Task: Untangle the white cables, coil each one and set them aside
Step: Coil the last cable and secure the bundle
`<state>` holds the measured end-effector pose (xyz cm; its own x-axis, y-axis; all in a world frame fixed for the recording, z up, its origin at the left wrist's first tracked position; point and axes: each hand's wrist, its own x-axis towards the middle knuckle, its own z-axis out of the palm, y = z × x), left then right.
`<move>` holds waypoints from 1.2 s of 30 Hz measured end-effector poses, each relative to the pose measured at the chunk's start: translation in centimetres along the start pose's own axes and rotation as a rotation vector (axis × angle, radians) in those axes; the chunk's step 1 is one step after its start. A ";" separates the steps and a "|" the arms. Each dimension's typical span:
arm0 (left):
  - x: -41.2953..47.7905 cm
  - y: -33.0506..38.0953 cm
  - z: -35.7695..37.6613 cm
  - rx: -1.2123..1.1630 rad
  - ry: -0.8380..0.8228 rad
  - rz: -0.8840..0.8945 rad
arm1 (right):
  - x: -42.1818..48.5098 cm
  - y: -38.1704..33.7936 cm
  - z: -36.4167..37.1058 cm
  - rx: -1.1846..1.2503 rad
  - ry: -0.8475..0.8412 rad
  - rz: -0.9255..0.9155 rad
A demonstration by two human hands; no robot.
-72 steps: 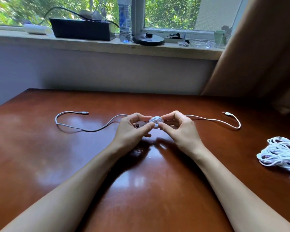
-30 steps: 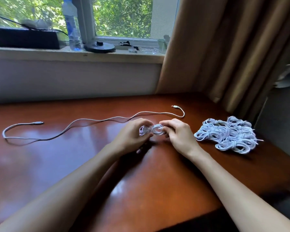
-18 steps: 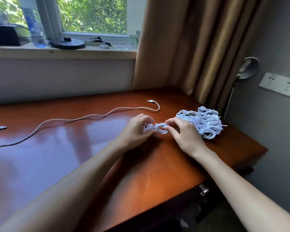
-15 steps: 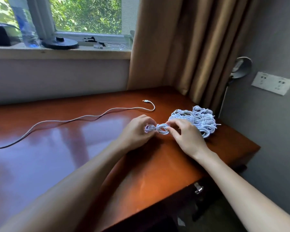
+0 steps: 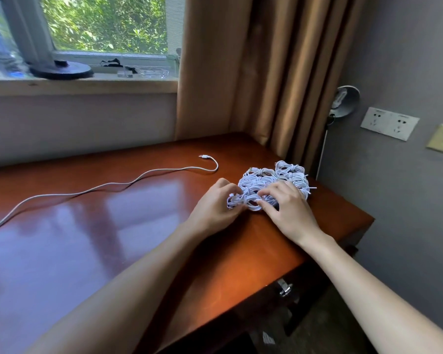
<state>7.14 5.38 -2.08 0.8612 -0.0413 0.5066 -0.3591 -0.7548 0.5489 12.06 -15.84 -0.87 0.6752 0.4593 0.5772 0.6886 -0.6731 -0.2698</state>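
My left hand (image 5: 215, 204) and right hand (image 5: 290, 212) are both down at the far right corner of the desk (image 5: 143, 251), one on each side of a small coiled cable (image 5: 243, 200). It lies on the wood, touching the near left edge of the pile of coiled cables (image 5: 281, 175). My left fingers are curled in around the coil's left loop, gripping it, with the palm turned away from me. My right hand lies flatter: its fingers are loosely spread over the coil's right end and the front of the pile, and the thumb points left along the near edge. I cannot tell whether that thumb is tucked under a strand. The pile sits close to the desk's right edge, just in front of the tan curtain (image 5: 256, 72). One loose cable (image 5: 113, 185) is not coiled. It snakes across the glossy top from the left edge of view and hooks round to its USB plug (image 5: 204, 156), which lies well apart from the pile. Behind the desk is the windowsill (image 5: 87, 86), with a round black base (image 5: 62, 70) on it. A wall socket (image 5: 389, 123) is on the grey wall to the right.
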 end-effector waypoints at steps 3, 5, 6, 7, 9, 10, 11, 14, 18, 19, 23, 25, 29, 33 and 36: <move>0.1 -0.1 0.1 0.075 0.011 -0.024 | -0.1 0.2 0.3 -0.018 0.001 -0.006; 0.2 -0.1 0.1 0.136 0.020 -0.044 | 0.0 0.2 0.4 -0.037 -0.006 -0.004; 0.3 -0.1 0.0 0.162 0.025 -0.051 | 0.0 0.2 0.4 -0.045 -0.015 0.000; 0.4 -0.1 0.0 0.184 0.030 -0.054 | 0.1 0.1 0.4 -0.050 -0.023 0.003; 0.4 -0.1 0.1 0.199 0.033 -0.054 | 0.1 0.1 0.4 -0.055 -0.027 0.002; 0.4 -0.2 0.0 0.197 0.027 -0.052 | 0.1 0.0 0.4 -0.055 -0.027 0.002; 0.4 -0.2 0.0 0.195 0.017 -0.050 | 0.2 0.0 0.3 -0.054 -0.028 0.003; 0.2 -0.3 -0.4 0.198 -0.025 -0.051 | 0.3 -0.4 -0.1 -0.048 -0.039 0.006; 0.2 0.1 -1.7 0.234 -0.055 -0.045 | 0.7 -1.2 -0.5 -0.024 -0.031 -0.014; 0.3 0.2 -2.3 0.241 -0.054 -0.047 | 0.9 -1.5 -0.6 -0.014 -0.034 -0.018; 0.4 0.3 -4.5 0.274 -0.049 -0.066 | 2.5 -2.6 -0.8 0.007 -0.071 -0.041; 0.6 0.1 -5.6 0.300 -0.040 -0.082 | 3.4 -3.3 -0.8 0.015 -0.077 -0.064; 1.2 -0.7 -7.3 0.350 -0.059 -0.103 | 5.2 -4.4 -0.1 0.028 -0.105 -0.072; 2.1 -2.4 -8.5 0.412 -0.060 -0.120 | 7.5 -4.9 1.4 0.009 -0.140 -0.081; 3.1 -4.1 -9.2 0.457 -0.059 -0.148 | 9.6 -5.2 2.6 -0.012 -0.177 -0.088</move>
<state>7.99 14.39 3.40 0.9149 0.0614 0.3990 -0.0473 -0.9652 0.2571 15.69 -6.42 4.09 0.6496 0.6104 0.4533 0.7442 -0.6325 -0.2146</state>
